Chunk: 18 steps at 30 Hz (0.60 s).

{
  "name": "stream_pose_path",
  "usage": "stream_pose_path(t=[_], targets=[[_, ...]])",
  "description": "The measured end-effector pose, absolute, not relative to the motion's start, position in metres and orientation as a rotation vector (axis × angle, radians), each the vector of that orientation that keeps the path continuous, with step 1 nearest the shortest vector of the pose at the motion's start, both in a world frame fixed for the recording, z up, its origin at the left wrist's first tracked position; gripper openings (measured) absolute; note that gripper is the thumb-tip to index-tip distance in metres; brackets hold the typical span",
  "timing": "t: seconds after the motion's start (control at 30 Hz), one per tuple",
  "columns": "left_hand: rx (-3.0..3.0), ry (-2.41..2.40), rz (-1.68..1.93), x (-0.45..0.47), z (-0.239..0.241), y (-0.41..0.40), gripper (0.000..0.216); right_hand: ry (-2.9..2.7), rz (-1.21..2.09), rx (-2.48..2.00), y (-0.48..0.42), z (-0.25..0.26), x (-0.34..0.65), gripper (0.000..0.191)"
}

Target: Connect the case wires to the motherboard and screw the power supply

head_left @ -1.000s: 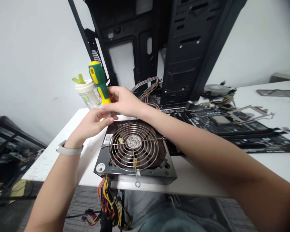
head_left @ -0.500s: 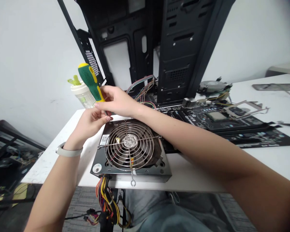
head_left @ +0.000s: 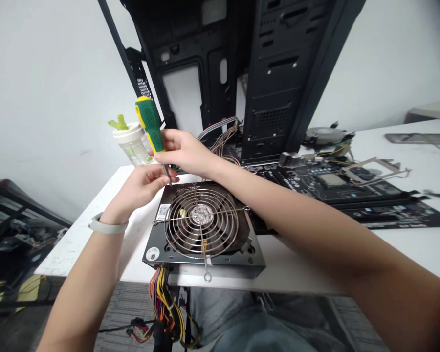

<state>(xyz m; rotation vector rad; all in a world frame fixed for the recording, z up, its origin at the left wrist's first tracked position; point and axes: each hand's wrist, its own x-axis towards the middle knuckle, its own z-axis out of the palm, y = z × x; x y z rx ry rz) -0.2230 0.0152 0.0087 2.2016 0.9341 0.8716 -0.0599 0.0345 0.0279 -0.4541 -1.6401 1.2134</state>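
A green and yellow screwdriver [head_left: 149, 122] stands nearly upright, its tip at the far left corner of a black power supply [head_left: 238, 261]. My right hand [head_left: 185, 152] is closed on the lower end of its handle. Lower down, my left hand [head_left: 146, 188] has thumb and fingers closed about the metal shaft near the tip. The power supply lies flat with its fan up. Over the fan sits a round wire grille [head_left: 201, 230] with looped ends, skewed so that one loop juts past the near edge. Any screw under the tip is hidden.
Behind stands an open black computer case [head_left: 275, 83]. To the right lie a motherboard [head_left: 300, 181] and a round cooler [head_left: 326, 134]. A lidded cup [head_left: 130, 144] is behind my left hand. Power cables [head_left: 165, 303] hang over the table's front edge.
The screwdriver has swung from leaning left to nearly upright, and its handle has turned. My right fingers have shifted on it. The whole view has moved slightly.
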Motion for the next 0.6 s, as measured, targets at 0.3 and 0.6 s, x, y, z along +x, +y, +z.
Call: stream_pose_path(t=[0.3,0.6], targets=[[2.176,0.994,0.963,-0.2192,0.0047,0.0159,0.031,-1.635,1.272,-0.468,0.0355,0.0267,-0.0609,0.020],[2.168,1.174,1.083,-0.2171,-0.0008,0.0194,0.032,-1.671,1.232,-0.476,0.0378,0.0264,-0.0646,0.022]])
